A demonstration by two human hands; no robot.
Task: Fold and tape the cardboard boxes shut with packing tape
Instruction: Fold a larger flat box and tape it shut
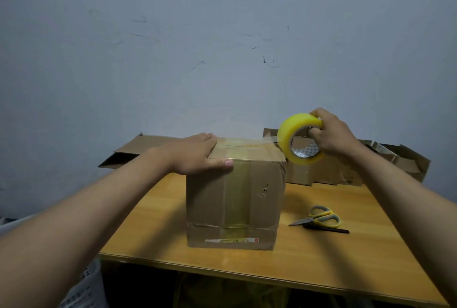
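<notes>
One box (235, 196) in work at frame centre, upright on the table (321, 253), top flaps folded down. Left hand (197, 154) lies flat on the top's left edge, fingers straight, pinning it. Right hand (331, 134) grips the tape roll (294, 139) just off the top right corner, fingers through the core; a strip runs from roll to box top. Front face already carries a vertical tape band. Top seam looks partly taped, strip uncut. Scissors (319, 218) lie at right on the table. Flattened cardboard (133, 149) behind, left and right, probably still to do.
</notes>
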